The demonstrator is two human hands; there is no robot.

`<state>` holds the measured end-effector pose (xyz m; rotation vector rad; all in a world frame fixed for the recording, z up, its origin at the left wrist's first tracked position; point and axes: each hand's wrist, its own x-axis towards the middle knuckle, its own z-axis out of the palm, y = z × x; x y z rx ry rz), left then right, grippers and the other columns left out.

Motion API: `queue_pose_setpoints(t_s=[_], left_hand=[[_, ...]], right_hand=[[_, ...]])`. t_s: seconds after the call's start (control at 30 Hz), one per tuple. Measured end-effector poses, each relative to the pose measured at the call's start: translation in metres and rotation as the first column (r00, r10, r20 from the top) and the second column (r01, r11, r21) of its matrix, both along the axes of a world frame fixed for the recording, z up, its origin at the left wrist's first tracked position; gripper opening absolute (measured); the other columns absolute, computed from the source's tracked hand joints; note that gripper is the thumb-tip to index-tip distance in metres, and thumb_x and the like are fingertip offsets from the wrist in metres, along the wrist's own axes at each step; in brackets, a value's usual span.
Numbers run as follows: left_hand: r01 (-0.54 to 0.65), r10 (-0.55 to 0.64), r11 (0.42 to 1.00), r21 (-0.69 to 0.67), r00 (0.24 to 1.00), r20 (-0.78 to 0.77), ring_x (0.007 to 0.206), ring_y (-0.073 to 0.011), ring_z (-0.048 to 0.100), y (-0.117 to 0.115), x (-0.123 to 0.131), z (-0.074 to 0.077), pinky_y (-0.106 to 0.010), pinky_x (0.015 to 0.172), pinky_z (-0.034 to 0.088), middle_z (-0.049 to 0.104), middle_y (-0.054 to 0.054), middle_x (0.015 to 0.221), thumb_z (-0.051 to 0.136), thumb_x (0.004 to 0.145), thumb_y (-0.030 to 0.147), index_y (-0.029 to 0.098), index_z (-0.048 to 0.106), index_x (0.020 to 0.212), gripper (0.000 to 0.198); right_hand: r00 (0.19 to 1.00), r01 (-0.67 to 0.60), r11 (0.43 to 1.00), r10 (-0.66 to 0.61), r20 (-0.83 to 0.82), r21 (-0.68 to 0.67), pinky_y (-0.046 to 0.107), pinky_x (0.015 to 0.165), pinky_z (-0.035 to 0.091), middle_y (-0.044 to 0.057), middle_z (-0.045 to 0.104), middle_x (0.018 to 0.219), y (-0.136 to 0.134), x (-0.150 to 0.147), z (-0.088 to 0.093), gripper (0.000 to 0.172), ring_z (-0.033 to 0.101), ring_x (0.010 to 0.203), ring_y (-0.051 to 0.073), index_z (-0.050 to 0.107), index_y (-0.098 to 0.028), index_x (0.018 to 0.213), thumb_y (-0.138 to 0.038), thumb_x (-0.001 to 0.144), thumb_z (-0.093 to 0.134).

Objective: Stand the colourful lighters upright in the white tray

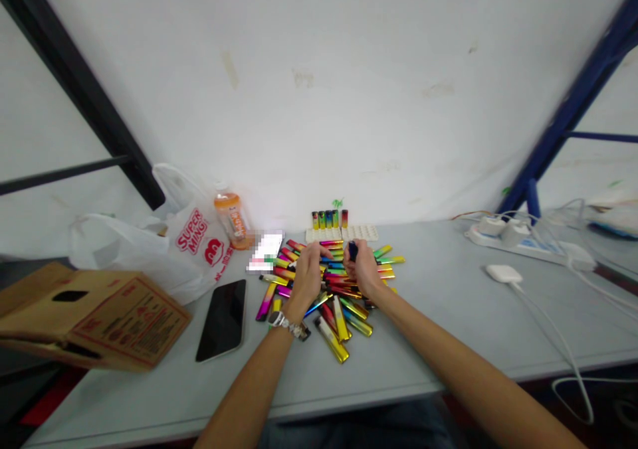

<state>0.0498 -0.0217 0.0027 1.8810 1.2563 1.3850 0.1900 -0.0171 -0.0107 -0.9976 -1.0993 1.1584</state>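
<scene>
- The left hand, a metal watch on its wrist, lies palm down on a heap of shiny rainbow-coloured metallic lighters, fingers curled loosely over them; whether it grips any 1 of them cannot be told.
- The right hand pinches a small dark blue lighter upright between thumb and fingertips, just above the far side of the heap.
- The heap is spread on the pale grey table, in the middle of it, directly before the person.
- Behind the heap, against the white wall, stands a white plastic slotted tray; 5 lighters stand upright in its left part.
- Left of the heap lies a black smartphone, screen up, and beyond it an orange plastic bottle beside a white plastic carrier bag with red print.
- A brown cardboard box sits at the table's left edge.
- On the right, well apart from the hands, are a white power strip with cables and a small white charger.
</scene>
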Motion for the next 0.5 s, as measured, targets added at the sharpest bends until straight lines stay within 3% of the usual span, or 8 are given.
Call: queue_pose_setpoints(t_s=[0.1, 0.17, 0.33, 0.5], left_hand=[[0.007, -0.007, 1.0, -0.001, 1.0, 0.004, 0.091, -0.0208, 0.059, 0.0, 0.0, 0.0, -0.036, 0.094, 0.045, 0.067, -0.005, 0.088, 0.023, 0.1, 0.045, 0.021, 0.064, 0.074, 0.054], [0.006, -0.006, 1.0, -0.002, 1.0, 0.01, 0.09, -0.0208, 0.058, 0.0, -0.001, 0.0, -0.036, 0.094, 0.045, 0.065, -0.004, 0.086, 0.024, 0.1, 0.045, 0.021, 0.063, 0.074, 0.053], [-0.01, 0.01, 1.0, -0.005, 1.0, 0.026, 0.091, -0.0212, 0.058, 0.0, -0.001, 0.002, -0.036, 0.095, 0.045, 0.065, -0.005, 0.087, 0.025, 0.1, 0.044, 0.02, 0.062, 0.075, 0.051], [-0.02, 0.02, 1.0, -0.001, 0.999, 0.03, 0.092, -0.021, 0.059, 0.0, -0.002, 0.001, -0.036, 0.095, 0.045, 0.065, -0.005, 0.087, 0.025, 0.1, 0.044, 0.02, 0.063, 0.078, 0.05]], right_hand=[[0.993, -0.014, 1.0, 0.013, -0.121, -0.012, 0.024, 0.038, 0.019, -0.006, 0.031, 0.046, -0.001, -0.001, 0.002, 0.052, 0.025, 0.039, 0.009, 0.049, -0.022, 0.062, -0.066, 0.088, 0.039], [0.994, -0.015, 0.999, 0.02, -0.106, 0.049, 0.023, 0.04, 0.026, -0.005, 0.039, 0.052, -0.002, -0.001, 0.003, 0.051, 0.033, 0.043, 0.009, 0.056, -0.02, 0.069, -0.068, 0.085, 0.047], [0.992, -0.007, 0.986, -0.014, 0.125, 0.165, 0.024, 0.046, 0.033, -0.006, 0.048, 0.058, -0.01, 0.001, 0.008, 0.04, 0.041, 0.048, 0.011, 0.054, -0.022, 0.077, -0.061, 0.08, 0.063], [0.896, 0.094, 0.934, -0.23, 0.38, 0.345, 0.026, 0.056, 0.033, -0.005, 0.048, 0.061, -0.019, 0.001, 0.01, 0.031, 0.044, 0.058, 0.012, 0.05, -0.021, 0.073, -0.047, 0.084, 0.061]])
